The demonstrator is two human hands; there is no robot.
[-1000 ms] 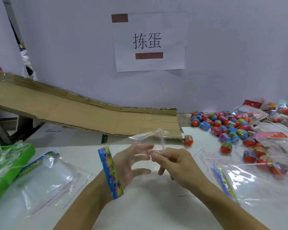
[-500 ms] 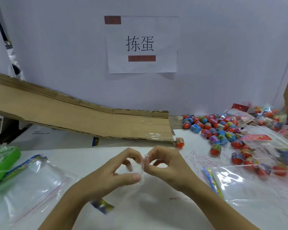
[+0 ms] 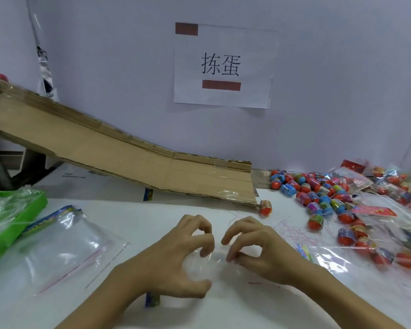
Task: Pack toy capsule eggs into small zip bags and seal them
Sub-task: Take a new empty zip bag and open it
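Two hands sit closest to me, low over the white table (image 3: 133, 214), and I use the small clear zip bag (image 3: 201, 264) between them as my landmark. My left hand (image 3: 176, 262) has its fingers curled over the bag's left side, thumb stretched underneath toward the middle, pinching the film. My right hand (image 3: 254, 248) curls over the bag's right edge, fingertips pinching it; the plastic is so transparent that I cannot tell whether its mouth is open or closed. A scrap of blue printed card (image 3: 152, 299) peeks out below my left wrist. Left of the bag lies a bigger clear zip bag (image 3: 64, 248) flat on the table, and beyond that a green tray (image 3: 14, 224) with crumpled plastic. Right of the bag, loose capsule eggs (image 3: 318, 195) are heaped among other bags. One single egg (image 3: 265, 207) rests at the foot of the cardboard ramp (image 3: 119, 160) behind the bag. Farthest back, a paper sign (image 3: 223, 65) hangs on the wall.
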